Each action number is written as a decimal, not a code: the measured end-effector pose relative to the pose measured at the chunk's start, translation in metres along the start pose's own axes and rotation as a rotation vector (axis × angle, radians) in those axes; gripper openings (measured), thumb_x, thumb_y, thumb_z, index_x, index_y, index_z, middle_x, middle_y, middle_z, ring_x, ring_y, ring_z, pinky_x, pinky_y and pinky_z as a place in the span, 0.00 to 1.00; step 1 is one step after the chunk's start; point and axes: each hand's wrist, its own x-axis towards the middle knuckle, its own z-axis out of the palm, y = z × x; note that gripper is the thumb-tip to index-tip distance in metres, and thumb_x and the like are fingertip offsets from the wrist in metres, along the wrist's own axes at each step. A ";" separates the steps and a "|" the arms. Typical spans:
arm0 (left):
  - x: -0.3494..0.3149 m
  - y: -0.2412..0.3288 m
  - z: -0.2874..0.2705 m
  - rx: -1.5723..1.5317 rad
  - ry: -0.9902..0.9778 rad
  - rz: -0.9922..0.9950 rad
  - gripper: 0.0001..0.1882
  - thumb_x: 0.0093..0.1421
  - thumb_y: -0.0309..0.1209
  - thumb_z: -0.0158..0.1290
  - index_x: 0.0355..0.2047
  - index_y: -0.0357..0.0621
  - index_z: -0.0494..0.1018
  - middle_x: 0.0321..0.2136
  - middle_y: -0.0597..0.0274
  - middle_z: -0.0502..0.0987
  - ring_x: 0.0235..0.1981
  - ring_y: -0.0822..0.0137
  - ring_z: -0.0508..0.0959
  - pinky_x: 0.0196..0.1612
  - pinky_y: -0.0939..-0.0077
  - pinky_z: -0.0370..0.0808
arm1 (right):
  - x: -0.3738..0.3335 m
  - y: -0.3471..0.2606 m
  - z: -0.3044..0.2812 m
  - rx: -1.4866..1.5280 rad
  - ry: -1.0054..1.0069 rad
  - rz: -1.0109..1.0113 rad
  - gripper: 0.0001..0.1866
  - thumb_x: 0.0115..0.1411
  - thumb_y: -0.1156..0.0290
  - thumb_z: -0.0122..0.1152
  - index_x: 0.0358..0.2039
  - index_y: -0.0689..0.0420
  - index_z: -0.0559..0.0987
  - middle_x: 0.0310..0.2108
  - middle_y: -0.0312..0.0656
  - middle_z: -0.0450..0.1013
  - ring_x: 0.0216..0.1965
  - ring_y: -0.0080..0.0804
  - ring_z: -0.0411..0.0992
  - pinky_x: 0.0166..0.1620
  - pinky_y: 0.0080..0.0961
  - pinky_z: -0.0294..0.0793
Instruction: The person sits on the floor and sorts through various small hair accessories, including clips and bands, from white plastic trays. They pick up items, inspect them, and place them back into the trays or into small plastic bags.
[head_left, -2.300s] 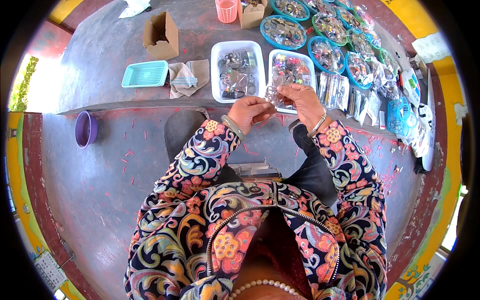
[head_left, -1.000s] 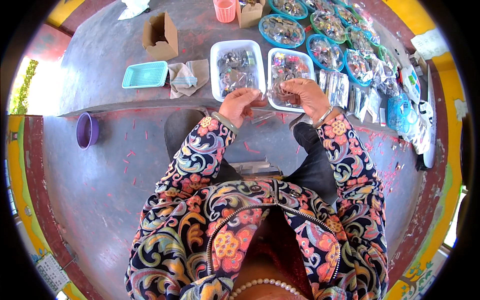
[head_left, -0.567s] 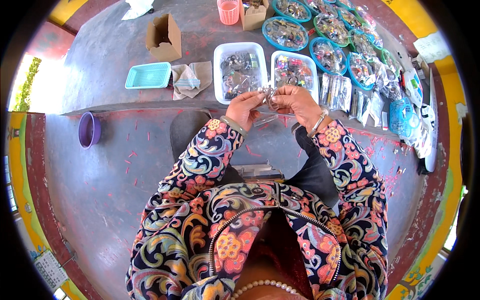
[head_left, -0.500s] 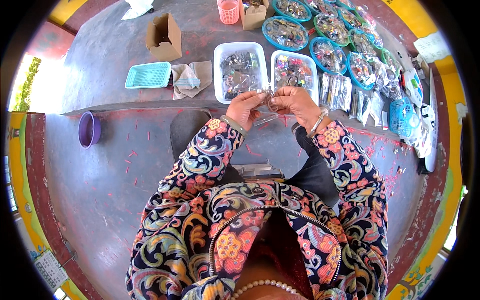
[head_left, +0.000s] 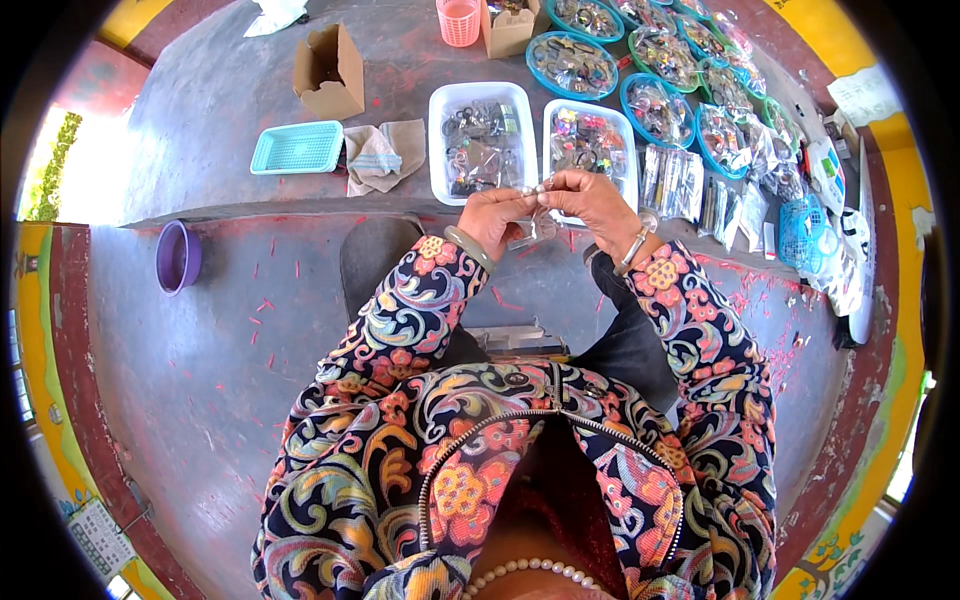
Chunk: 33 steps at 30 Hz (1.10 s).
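Fingertips together here: the left hand and the right hand are both pinched closed on a small, pale, shiny piece, too covered to make out. A clear, thin plastic packet dangles just below those fingertips! Beyond the fingers, a white rectangular plastic tub sits left, its white rectangular plastic neighbour right.

Your single view, a wide fisheye, looks steeply down from your head: your jacket sits close, your left hand and right hand farther out, the desk beyond.
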 end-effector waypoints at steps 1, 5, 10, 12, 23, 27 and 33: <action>0.000 0.000 0.000 0.016 0.009 0.010 0.07 0.52 0.29 0.53 0.27 0.38 0.74 0.22 0.64 0.74 0.18 0.78 0.69 0.19 0.88 0.61 | 0.000 -0.001 0.001 0.032 0.004 0.013 0.08 0.48 0.75 0.60 0.29 0.64 0.75 0.24 0.33 0.71 0.25 0.17 0.65 0.29 0.13 0.63; 0.000 -0.002 -0.001 0.071 -0.021 0.052 0.07 0.52 0.29 0.52 0.29 0.37 0.73 0.23 0.63 0.75 0.22 0.76 0.72 0.23 0.88 0.67 | 0.003 0.007 -0.004 0.026 0.030 0.034 0.08 0.47 0.76 0.60 0.29 0.65 0.75 0.25 0.36 0.71 0.27 0.19 0.67 0.31 0.14 0.65; 0.001 -0.002 0.003 -0.061 -0.027 0.044 0.07 0.53 0.26 0.51 0.31 0.34 0.71 0.27 0.60 0.74 0.26 0.74 0.74 0.29 0.86 0.73 | 0.003 0.007 -0.004 0.041 0.046 -0.021 0.08 0.47 0.76 0.59 0.29 0.66 0.75 0.25 0.38 0.72 0.27 0.21 0.68 0.32 0.15 0.66; 0.002 -0.003 0.003 -0.095 -0.027 0.041 0.06 0.53 0.25 0.50 0.30 0.34 0.70 0.27 0.60 0.74 0.27 0.73 0.75 0.30 0.86 0.74 | 0.003 0.008 -0.004 0.027 0.052 -0.034 0.08 0.47 0.77 0.59 0.29 0.66 0.75 0.25 0.38 0.72 0.26 0.21 0.68 0.31 0.15 0.66; 0.007 -0.007 0.000 -0.126 -0.019 0.097 0.05 0.53 0.24 0.50 0.30 0.33 0.70 0.27 0.60 0.73 0.27 0.73 0.75 0.31 0.87 0.75 | 0.001 0.004 0.000 -0.004 0.065 -0.020 0.07 0.47 0.77 0.58 0.29 0.66 0.75 0.25 0.37 0.72 0.26 0.19 0.68 0.32 0.14 0.66; 0.004 -0.006 0.001 -0.077 0.007 0.113 0.06 0.53 0.23 0.50 0.30 0.31 0.70 0.28 0.58 0.74 0.28 0.71 0.75 0.33 0.85 0.75 | 0.000 0.001 0.003 0.008 0.061 -0.019 0.08 0.48 0.76 0.58 0.29 0.66 0.75 0.25 0.37 0.72 0.27 0.19 0.68 0.33 0.14 0.66; 0.004 -0.006 0.001 -0.029 -0.024 0.096 0.06 0.53 0.23 0.49 0.29 0.29 0.70 0.27 0.56 0.73 0.29 0.68 0.76 0.34 0.82 0.75 | 0.001 0.002 0.001 0.012 0.031 -0.020 0.08 0.49 0.75 0.59 0.29 0.65 0.75 0.25 0.37 0.71 0.27 0.19 0.68 0.33 0.15 0.66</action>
